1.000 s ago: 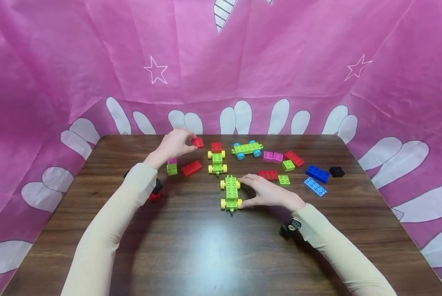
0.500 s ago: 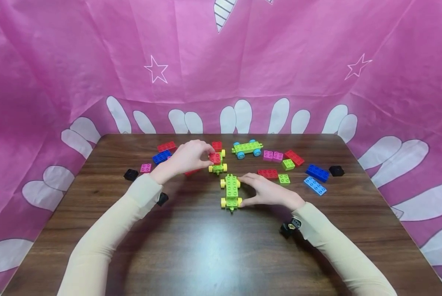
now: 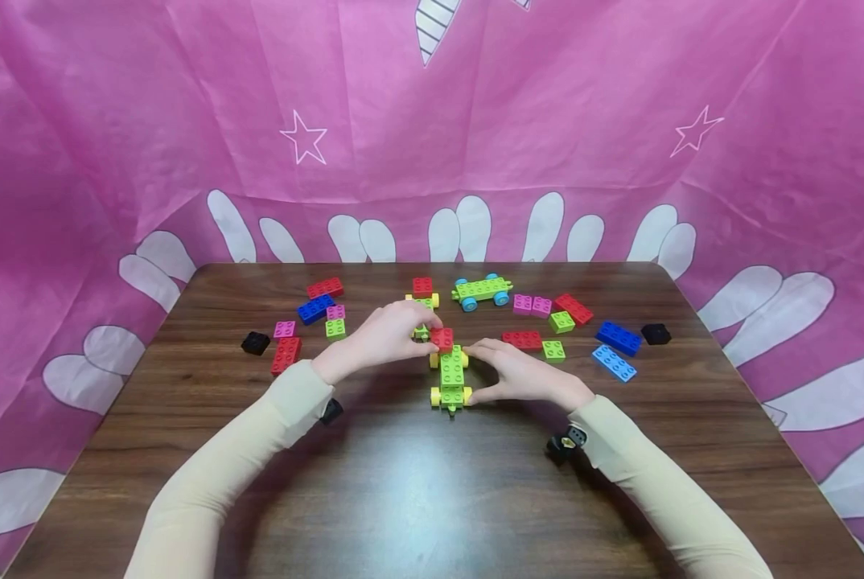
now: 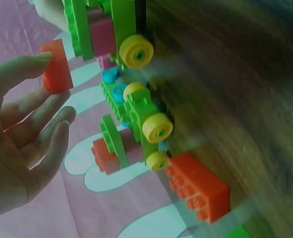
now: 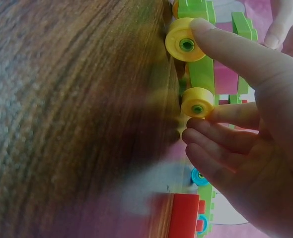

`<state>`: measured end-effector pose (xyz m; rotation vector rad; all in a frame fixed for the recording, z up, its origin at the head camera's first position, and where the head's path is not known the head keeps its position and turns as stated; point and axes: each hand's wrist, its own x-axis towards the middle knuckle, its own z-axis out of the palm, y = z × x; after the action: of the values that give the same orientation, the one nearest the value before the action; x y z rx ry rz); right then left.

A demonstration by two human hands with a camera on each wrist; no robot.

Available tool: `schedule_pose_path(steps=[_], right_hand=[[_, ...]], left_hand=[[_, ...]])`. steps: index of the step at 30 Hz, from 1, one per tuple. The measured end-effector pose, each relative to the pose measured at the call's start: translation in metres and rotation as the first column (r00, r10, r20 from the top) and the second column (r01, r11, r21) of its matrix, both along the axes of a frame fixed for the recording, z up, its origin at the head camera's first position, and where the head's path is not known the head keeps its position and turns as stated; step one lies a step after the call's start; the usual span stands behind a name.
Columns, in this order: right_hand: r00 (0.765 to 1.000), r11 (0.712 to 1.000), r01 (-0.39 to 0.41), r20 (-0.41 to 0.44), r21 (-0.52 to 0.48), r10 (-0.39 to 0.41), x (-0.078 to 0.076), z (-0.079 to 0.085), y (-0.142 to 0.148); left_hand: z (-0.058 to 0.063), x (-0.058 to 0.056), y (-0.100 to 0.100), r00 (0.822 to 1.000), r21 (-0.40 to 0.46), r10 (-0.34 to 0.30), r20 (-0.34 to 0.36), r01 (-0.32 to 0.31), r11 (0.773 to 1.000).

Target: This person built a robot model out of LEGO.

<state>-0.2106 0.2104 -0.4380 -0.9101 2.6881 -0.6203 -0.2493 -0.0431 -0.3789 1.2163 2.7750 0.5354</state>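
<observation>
In the head view my left hand (image 3: 396, 336) pinches a red square brick (image 3: 442, 338) between thumb and fingertips, over the far end of the nearer green toy car (image 3: 451, 374). The left wrist view shows that red brick (image 4: 59, 67) with a gap between it and the car's top. My right hand (image 3: 526, 375) holds this car from its right side. In the right wrist view the thumb presses one yellow wheel (image 5: 183, 42) and a finger lies against the other yellow wheel (image 5: 198, 103). A pink brick (image 5: 226, 78) sits between the car's green layers.
Behind my left hand stands a second yellow-wheeled car, partly hidden, with a red brick (image 3: 422, 285) at its far end. A blue-wheeled green car (image 3: 481, 290) is at the back. Loose bricks lie left, including a red one (image 3: 285, 355), and right, including a dark blue one (image 3: 618, 338).
My left hand has carried the red square brick from the back left, past the second car, right and nearer to the front car. My right hand has stayed in place.
</observation>
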Motion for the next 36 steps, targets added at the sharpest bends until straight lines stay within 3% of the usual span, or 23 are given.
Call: schedule_pose_path(steps=[11,20,36], right_hand=[[1.0,1.0,0.005,0.001,-0.003,-0.005,0.0,-0.001,0.001],[1.0,1.0,0.011,0.002,0.008,-0.011,0.0,-0.001,0.001],[1.0,1.0,0.008,0.003,0.005,-0.008,0.0,-0.001,0.0]], left_hand=[[-0.006,0.007,0.007,1.0,0.027,0.004,0.022,-0.004,1.0],[-0.014,0.007,0.008,1.0,0.049,-0.003,0.017,0.002,0.999],[-0.018,0.006,0.008,0.999,0.077,-0.024,0.021,0.022,0.997]])
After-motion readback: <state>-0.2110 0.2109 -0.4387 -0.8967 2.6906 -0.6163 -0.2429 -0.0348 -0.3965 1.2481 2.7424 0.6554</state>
